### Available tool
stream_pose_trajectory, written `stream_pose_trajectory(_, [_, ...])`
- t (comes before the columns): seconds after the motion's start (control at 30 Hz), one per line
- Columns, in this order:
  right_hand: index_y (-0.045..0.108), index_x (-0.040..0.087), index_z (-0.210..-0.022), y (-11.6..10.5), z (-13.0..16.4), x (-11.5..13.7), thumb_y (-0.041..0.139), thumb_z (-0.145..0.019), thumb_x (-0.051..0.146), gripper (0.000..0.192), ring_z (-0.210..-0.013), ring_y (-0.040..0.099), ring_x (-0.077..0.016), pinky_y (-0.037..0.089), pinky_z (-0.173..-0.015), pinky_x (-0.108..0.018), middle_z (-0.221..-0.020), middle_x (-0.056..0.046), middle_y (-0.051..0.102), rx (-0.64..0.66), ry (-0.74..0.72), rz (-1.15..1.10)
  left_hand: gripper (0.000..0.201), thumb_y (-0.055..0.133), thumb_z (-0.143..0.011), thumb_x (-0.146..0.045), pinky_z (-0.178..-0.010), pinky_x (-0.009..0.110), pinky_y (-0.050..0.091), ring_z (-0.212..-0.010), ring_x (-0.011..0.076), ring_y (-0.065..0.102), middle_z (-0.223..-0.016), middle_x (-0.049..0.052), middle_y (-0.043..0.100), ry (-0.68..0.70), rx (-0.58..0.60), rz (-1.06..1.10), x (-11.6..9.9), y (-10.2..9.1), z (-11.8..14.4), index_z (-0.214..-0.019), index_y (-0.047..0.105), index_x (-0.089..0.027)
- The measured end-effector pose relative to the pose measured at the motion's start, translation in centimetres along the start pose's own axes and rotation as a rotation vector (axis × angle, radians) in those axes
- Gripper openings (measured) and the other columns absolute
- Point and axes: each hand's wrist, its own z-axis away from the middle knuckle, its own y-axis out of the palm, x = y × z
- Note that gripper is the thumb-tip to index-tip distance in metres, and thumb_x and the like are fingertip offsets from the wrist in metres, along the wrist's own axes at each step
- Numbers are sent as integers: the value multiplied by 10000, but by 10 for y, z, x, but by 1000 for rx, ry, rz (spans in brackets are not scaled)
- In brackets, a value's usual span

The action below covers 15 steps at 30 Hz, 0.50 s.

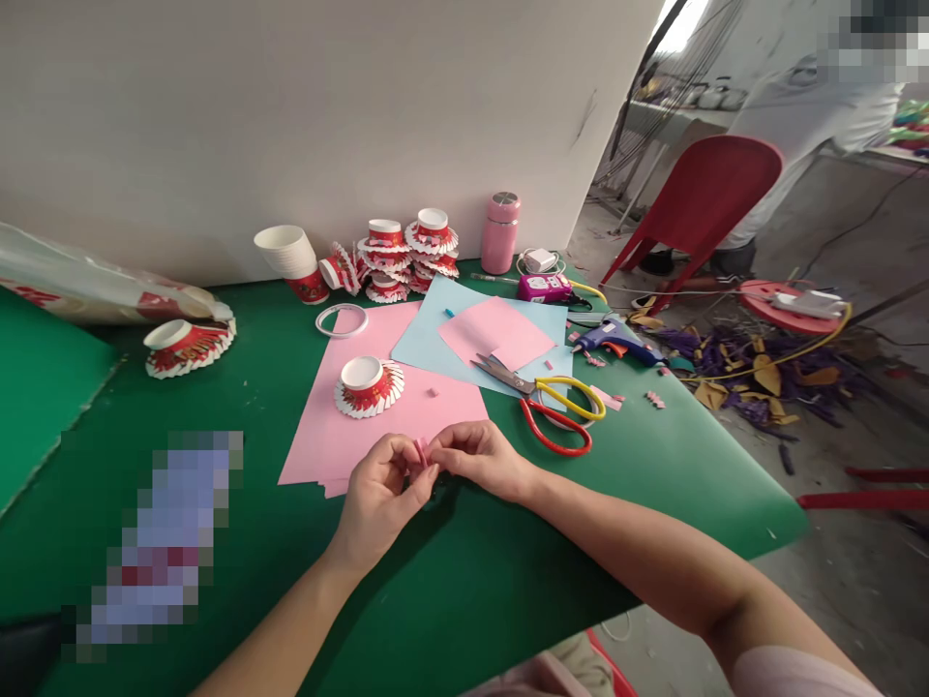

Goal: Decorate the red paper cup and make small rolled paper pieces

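Both hands pinch a small pink paper piece (422,453) between them: left hand (381,499) and right hand (483,460) are closed on it with their fingertips, just at the near edge of the pink sheet (348,426) (scissors (548,402) lie beyond that sheet's right edge) on the green worktop (464,581).

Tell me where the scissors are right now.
In the head view, the scissors lie open on the green table, right of the pink sheet, blades on the light blue sheet, just beyond the right hand.
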Motion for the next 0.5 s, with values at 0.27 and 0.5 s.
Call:
stream_pose_trajectory(0.27, [514, 161, -737, 3, 2, 5, 719, -631, 452, 371, -579, 536, -82, 465, -582, -237, -662, 35, 538, -110, -106, 54, 167, 643, -758, -283, -570, 196, 451, -598, 84, 535, -682, -40, 550, -87, -122, 69, 15, -5, -6, -793, 514, -183])
stream_pose_trajectory(0.5, [529, 153, -860, 7, 4, 11, 634, -722, 342, 256, -556, 448, -72, 362, -503, -204, -683, 23, 536, -203, -117, 381, 237, 659, -724, -360, -611, 260, 512, -624, 129, 593, -697, -15, 584, -78, -219, -81, 11, 0, -8, -792, 531, -172])
